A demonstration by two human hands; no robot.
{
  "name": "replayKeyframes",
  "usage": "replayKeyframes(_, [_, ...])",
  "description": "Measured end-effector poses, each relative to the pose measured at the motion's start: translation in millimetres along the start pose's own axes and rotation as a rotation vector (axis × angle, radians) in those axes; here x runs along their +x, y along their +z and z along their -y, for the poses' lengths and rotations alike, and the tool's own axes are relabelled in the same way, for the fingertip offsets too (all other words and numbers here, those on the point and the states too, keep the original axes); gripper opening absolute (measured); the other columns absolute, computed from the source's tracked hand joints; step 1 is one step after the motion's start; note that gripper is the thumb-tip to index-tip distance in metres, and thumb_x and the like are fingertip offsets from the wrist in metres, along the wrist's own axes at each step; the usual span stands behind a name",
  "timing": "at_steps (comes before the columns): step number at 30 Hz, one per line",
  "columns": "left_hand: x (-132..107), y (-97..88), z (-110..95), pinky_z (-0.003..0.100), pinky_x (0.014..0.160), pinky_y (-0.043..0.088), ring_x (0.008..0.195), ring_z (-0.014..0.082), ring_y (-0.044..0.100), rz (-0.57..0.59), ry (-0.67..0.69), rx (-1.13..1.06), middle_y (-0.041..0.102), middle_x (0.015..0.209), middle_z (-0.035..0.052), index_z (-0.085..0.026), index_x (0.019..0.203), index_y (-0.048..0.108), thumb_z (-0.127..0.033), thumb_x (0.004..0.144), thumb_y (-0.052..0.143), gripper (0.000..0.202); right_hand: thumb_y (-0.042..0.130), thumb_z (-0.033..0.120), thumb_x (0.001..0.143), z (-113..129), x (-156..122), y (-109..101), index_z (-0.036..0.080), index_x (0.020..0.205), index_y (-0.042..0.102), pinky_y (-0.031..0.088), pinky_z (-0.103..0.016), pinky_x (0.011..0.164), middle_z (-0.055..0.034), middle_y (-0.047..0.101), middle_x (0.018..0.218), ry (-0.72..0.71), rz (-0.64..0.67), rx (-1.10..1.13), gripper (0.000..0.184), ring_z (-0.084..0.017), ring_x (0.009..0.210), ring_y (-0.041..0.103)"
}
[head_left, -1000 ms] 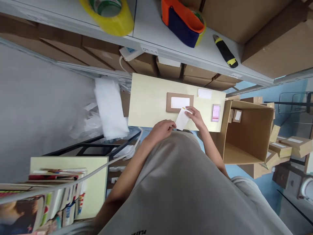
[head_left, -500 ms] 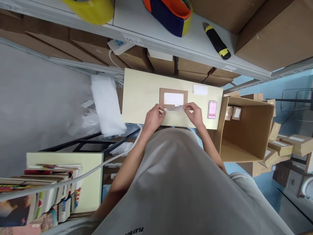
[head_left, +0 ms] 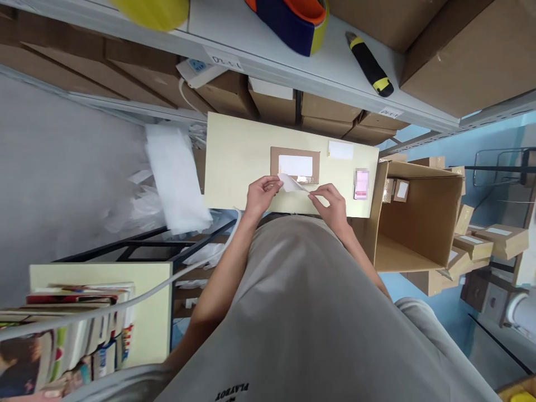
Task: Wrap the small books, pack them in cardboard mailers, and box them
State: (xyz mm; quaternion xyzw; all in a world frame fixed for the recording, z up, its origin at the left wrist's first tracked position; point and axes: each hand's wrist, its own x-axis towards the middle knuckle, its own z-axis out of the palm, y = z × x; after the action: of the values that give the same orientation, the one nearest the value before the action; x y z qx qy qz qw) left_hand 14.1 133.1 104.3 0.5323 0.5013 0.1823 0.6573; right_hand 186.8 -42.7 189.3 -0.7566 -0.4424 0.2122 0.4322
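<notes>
Between my hands, a small white paper sheet, perhaps a label or its backing, is stretched just in front of a cardboard box. My left hand pinches its left end, fingers closed. At the other end my right hand grips a thin corner between thumb and fingertips. The flat brown box lies on the cream tabletop, with a white label on its top. Part of its near edge is hidden by the paper. A white slip and a phone lie to the right.
An open carton stands right of the table, holding small boxes. Above the table runs a shelf with a tape dispenser and a utility knife. White bubble wrap hangs at left. Books fill a lower-left table; a cable crosses there.
The paper has gone from a flat strip to a tilted, folded shape. My left hand has turned slightly, and my right hand has moved a little lower. The camera view has shifted slightly.
</notes>
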Motion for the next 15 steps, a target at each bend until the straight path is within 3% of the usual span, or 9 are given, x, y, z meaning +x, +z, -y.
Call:
replayKeyframes(7, [22, -7.7, -1, 0.031, 0.070, 0.056, 0.074, 0.0172, 0.067, 0.044, 0.037, 0.014, 0.082, 0.091, 0.0084, -0.018, 0.097, 0.084, -0.048, 0.077, 0.093, 0.037, 0.071, 0.061, 0.108, -45, 38, 13, 0.025, 0.100, 0.085, 0.065, -0.044, 0.094, -0.0084, 0.080, 0.102, 0.182, -0.135, 0.083, 0.039, -0.025, 0.096, 0.074])
replayKeyframes(15, [78, -0.5, -2, 0.033, 0.070, 0.055, 0.073, 0.0192, 0.065, 0.010, 0.034, 0.082, 0.078, 0.082, 0.0075, -0.015, 0.096, 0.085, -0.045, 0.082, 0.090, 0.034, 0.079, 0.069, 0.094, -98, 99, 31, 0.022, 0.096, 0.083, 0.066, -0.044, 0.099, -0.0079, 0.087, 0.104, 0.311, -0.096, 0.156, 0.047, -0.025, 0.095, 0.078])
